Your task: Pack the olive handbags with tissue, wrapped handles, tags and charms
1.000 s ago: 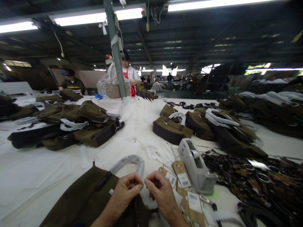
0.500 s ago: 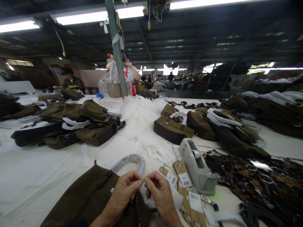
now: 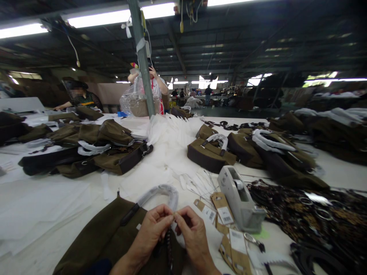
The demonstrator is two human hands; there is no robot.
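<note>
An olive-green handbag lies in front of me, its handle wrapped in clear-white plastic. Above its near right side, my left hand and my right hand meet with thumbs and forefingers pinched tip to tip. Whatever lies between the fingertips is too small to make out. A dark braided strap hangs just below the fingers. Brown hang tags with white barcode labels lie to the right of my right hand.
A grey tape dispenser stands beyond the tags. Dark straps and chains are heaped at right. More olive bags lie across the table, with white tissue sheets at left. Co-workers are behind a green post and at far left.
Both hands keep nearly the same pinch at the same spot. The view has shifted slightly. At far left, a co-worker's arm reaches out farther.
</note>
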